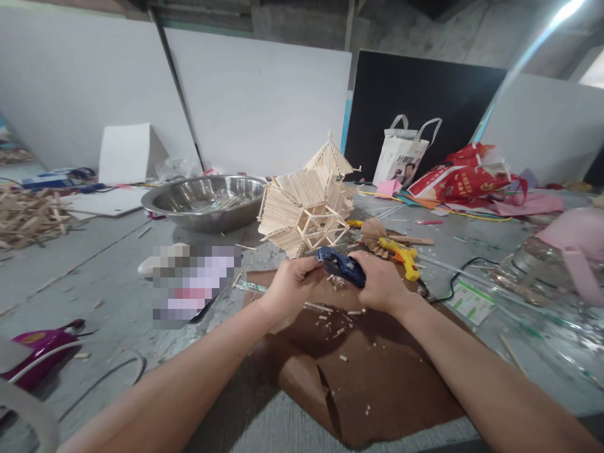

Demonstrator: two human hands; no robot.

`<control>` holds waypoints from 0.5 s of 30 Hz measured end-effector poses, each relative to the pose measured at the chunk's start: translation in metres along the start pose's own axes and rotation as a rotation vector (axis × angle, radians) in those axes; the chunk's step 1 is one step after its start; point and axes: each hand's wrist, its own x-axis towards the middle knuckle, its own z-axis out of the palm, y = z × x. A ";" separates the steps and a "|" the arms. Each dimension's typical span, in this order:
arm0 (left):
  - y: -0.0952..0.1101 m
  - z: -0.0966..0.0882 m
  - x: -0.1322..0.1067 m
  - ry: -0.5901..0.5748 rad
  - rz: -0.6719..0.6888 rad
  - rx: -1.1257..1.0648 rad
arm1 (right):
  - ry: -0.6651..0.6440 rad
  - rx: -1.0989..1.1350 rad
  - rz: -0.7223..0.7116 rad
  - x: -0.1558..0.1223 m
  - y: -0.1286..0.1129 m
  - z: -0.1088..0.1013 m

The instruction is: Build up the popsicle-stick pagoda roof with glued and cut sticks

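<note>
My right hand [384,281] is wrapped round a dark blue hand tool [342,265] that looks like cutting pliers. At the tool's left end, my left hand [293,286] is closed in a pinch; whatever is between those fingers is hidden or too small to make out. Just beyond both hands stands a model built of thin wooden sticks [302,214], with a pointed roof and an open lattice part facing me. Beneath the hands lies a brown sheet [387,371], scattered with short cut stick pieces [318,307].
A yellow glue gun [400,257] lies right of my right hand. Left of the model are a steel basin [202,220] and a phone [202,283]. A purple tool [47,355] sits at the near left, a clear jar [531,270] at the right, and bags [467,176] behind.
</note>
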 end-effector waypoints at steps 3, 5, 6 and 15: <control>0.002 0.000 0.000 0.000 -0.021 -0.013 | -0.021 -0.011 0.014 0.001 -0.001 -0.002; 0.002 0.000 0.000 -0.004 -0.024 -0.018 | -0.036 -0.023 0.024 0.001 -0.001 -0.002; 0.002 0.000 0.000 -0.003 -0.026 -0.017 | -0.043 -0.029 0.028 0.002 -0.001 -0.002; 0.001 0.003 -0.001 0.010 -0.051 -0.012 | -0.068 -0.054 0.056 0.002 -0.002 -0.001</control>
